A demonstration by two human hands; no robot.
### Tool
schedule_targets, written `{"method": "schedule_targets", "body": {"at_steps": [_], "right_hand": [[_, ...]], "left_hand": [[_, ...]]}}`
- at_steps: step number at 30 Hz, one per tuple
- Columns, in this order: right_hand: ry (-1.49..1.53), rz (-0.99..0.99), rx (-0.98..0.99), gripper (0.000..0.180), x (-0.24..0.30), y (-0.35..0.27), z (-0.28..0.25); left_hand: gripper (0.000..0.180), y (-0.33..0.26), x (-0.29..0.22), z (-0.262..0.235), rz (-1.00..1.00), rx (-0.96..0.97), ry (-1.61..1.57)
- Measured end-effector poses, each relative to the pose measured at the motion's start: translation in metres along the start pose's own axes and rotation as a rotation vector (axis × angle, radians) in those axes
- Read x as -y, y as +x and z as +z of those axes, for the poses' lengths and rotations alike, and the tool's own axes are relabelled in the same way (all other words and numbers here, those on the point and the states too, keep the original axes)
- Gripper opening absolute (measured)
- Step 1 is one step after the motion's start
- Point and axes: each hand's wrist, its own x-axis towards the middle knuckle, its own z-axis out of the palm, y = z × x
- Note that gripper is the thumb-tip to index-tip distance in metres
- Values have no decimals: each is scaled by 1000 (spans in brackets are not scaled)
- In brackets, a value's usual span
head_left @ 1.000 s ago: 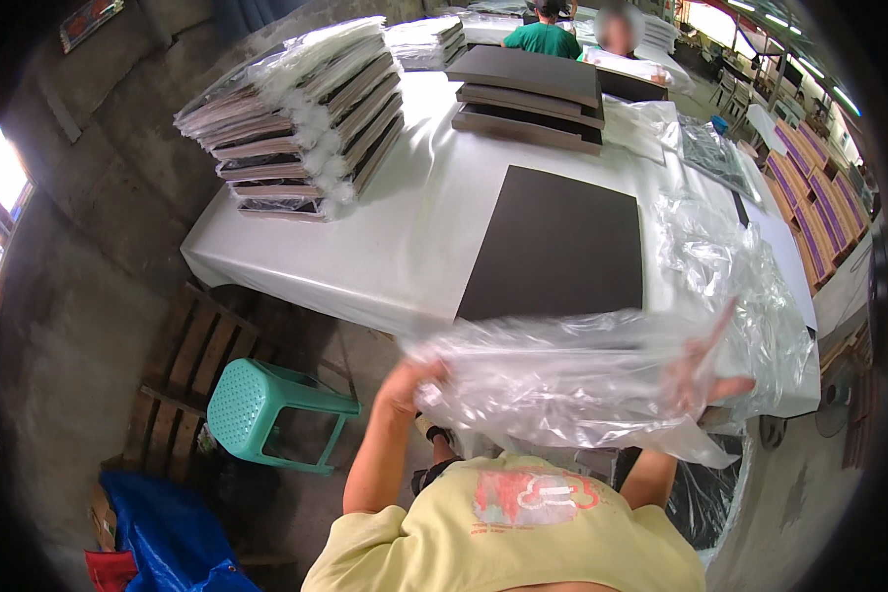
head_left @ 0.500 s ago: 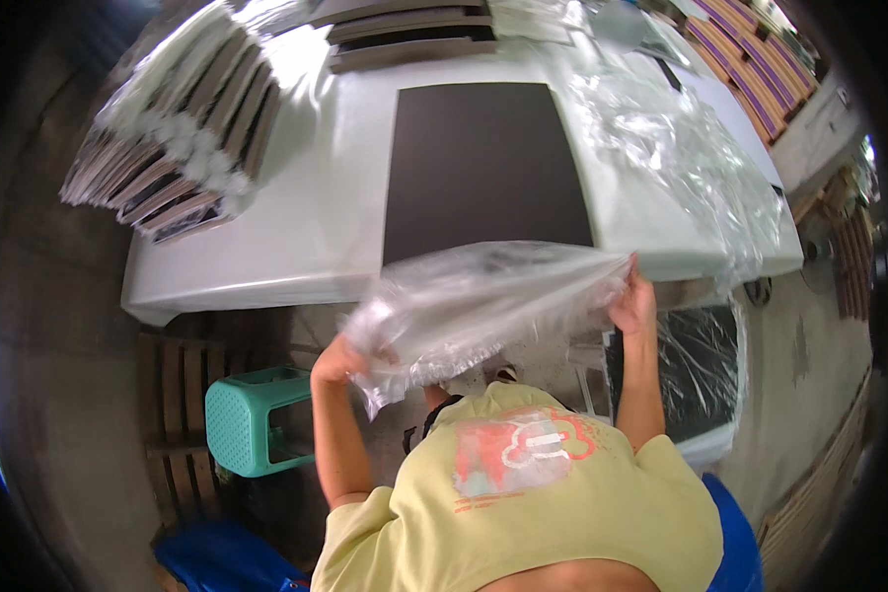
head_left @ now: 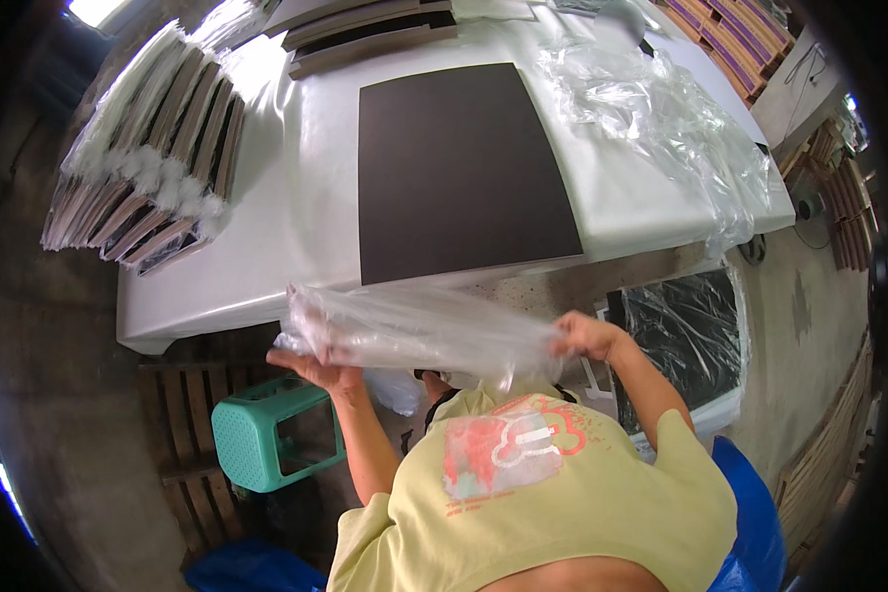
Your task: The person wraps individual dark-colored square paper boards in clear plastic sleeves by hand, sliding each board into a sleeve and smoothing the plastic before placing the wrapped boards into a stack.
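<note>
A clear plastic bag (head_left: 424,331) is stretched between my two hands, just off the table's near edge and in front of my shirt. My left hand (head_left: 321,367) holds its left end, some fingers showing blurrily through the film. At the other end, my right hand (head_left: 590,337) pinches the plastic with bent fingers. Beyond the bag, a flat dark board (head_left: 464,178) lies on the white-covered table (head_left: 311,197), its near edge close to the table's front. Neither hand touches the board.
Plastic-wrapped boards (head_left: 158,148) stand stacked at the table's left, more boards (head_left: 365,39) at the back. Loose clear film (head_left: 651,128) covers the right side. Below are a green stool (head_left: 271,434) and a wrapped dark panel (head_left: 686,340).
The bag has come down and left, away from the board, whose near edge now shows. Both hands moved left, and the right one also lowered. The view has shifted slightly.
</note>
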Motion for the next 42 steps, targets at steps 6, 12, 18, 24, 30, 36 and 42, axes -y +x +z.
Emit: {"method": "schedule_targets", "body": {"at_steps": [6,12,18,24,30,36,42], "right_hand": [[1080,-732,-258,22,4,10,-33],[983,-918,110,45,12,-4,-18],[885,-624,-120,59,-14,-6,-44],[1338,-1003,-304,58,44,-5,5],[1279,-1111,29,74,48,-2,5],[983,-1061,5,65,26,-7,-14],[-341,-410,-858,39,8,0,-40]], "left_hand": [[93,-66,-50,-60,-224,-438,912],[62,-49,-17,-43,-368,-699,1011],[61,-33,-21,-29,-455,-642,1021],[48,-27,-3,-28,-668,-717,1197],[45,-34,1,-33,-634,-703,1116],[46,-31,-2,-28,-494,-700,1306],[51,-5,-26,-50,-199,-486,2185]]}}
